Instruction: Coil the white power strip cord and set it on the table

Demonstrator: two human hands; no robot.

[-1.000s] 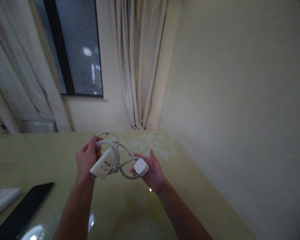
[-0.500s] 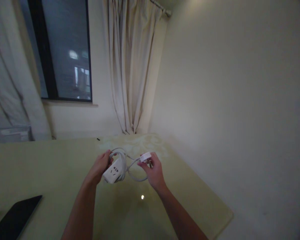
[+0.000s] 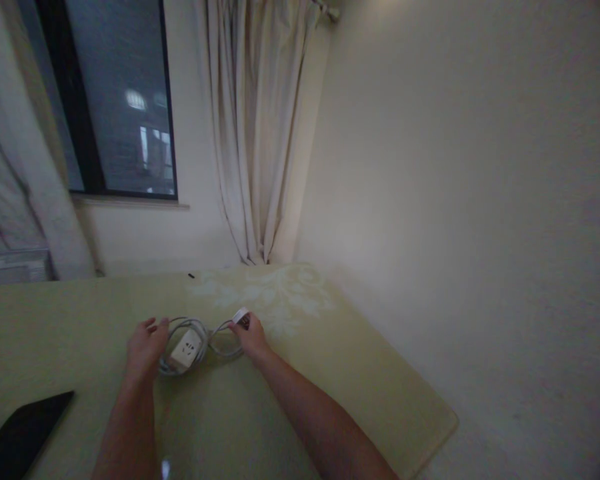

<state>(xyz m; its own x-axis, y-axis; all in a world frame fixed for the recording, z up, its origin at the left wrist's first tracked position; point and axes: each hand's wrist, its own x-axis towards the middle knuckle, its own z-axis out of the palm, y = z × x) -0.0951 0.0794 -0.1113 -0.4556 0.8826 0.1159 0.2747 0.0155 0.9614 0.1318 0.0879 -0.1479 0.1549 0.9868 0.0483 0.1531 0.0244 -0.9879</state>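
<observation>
A white power strip (image 3: 186,348) with its white cord (image 3: 219,340) coiled round it lies on the yellow-green table (image 3: 290,373). My left hand (image 3: 145,345) rests beside the strip's left end, fingers spread, touching the cord loop. My right hand (image 3: 253,337) pinches the white plug (image 3: 240,315) at the cord's other end, just right of the strip and low over the table.
A dark flat tablet (image 3: 23,437) lies at the table's near left. The table's right edge runs along a bare wall. Curtains (image 3: 253,127) hang at the far corner beside a dark window (image 3: 115,100). A small dark speck (image 3: 191,275) sits near the far edge.
Both hands have lowered the power strip and cord from mid-air onto the table. My left hand has let go of the strip; my right still holds the plug.
</observation>
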